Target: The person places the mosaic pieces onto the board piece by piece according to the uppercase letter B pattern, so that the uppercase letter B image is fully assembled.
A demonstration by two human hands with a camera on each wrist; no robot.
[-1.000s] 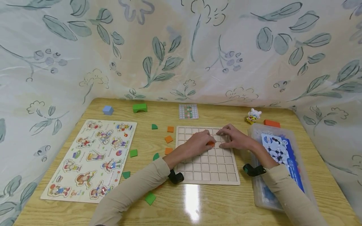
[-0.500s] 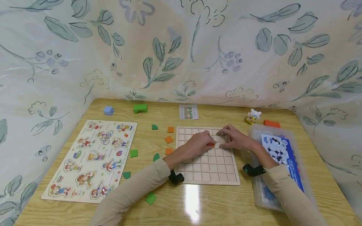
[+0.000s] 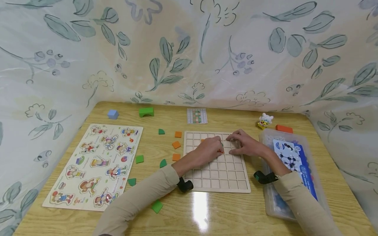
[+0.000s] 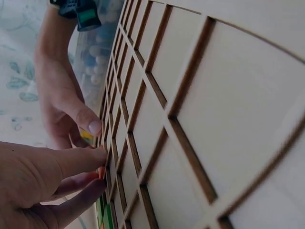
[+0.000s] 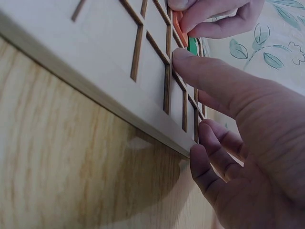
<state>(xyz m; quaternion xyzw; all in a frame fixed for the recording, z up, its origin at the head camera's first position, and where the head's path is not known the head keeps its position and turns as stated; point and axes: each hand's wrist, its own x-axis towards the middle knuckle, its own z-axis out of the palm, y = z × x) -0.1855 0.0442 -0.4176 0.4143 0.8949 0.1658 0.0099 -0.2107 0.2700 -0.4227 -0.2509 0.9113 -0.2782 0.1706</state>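
Note:
My left hand [image 3: 209, 150] is over the wooden grid board [image 3: 225, 185], pinching a small orange tile [image 4: 101, 171] between thumb and fingers at one of its cells. Beside that tile a green tile [image 5: 192, 46] lies in the grid, partly covered by the fingers. Another bit of orange tile [image 3: 202, 140] shows behind the left hand. My right hand [image 3: 247, 144] rests at the board's right side with fingers loosely bent. In the right wrist view its thumb lies over the grid and its fingertips touch the board's edge.
Loose orange tiles [image 3: 176, 157] and green tiles [image 3: 157, 206] lie left of the board. A patterned card [image 3: 197, 116] is behind it. The picture puzzle [image 3: 94, 167] lies far left; a plastic box [image 3: 268, 196] stands right, near a toy figure [image 3: 264, 120] and red block [image 3: 284, 128].
My left fingers have shifted slightly over the orange tile, which is now less visible, and some green shows beside them. The right hand stays in place.

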